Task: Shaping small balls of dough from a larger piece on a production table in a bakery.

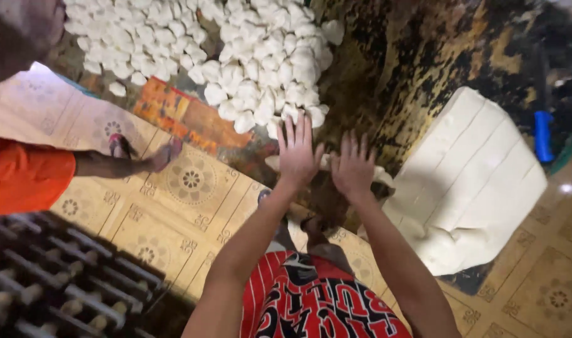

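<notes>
My left hand (pixel 296 150) and my right hand (pixel 353 164) lie flat, fingers spread, side by side on a roll of white dough (pixel 326 164) that shows between and beside them. Just beyond my fingertips is a big heap of small white dough pieces (pixel 261 62) on a dark, stained board (pixel 417 56). To the right lies a large white slab of dough (pixel 473 175) scored into long strips.
Another person in an orange garment (pixel 23 175) sits at the left, a hand (pixel 164 155) resting on the patterned yellow floor mat (pixel 173 213). A dark rack with small pale pieces (pixel 60 281) is at lower left. A blue-handled tool (pixel 542 134) lies at the right.
</notes>
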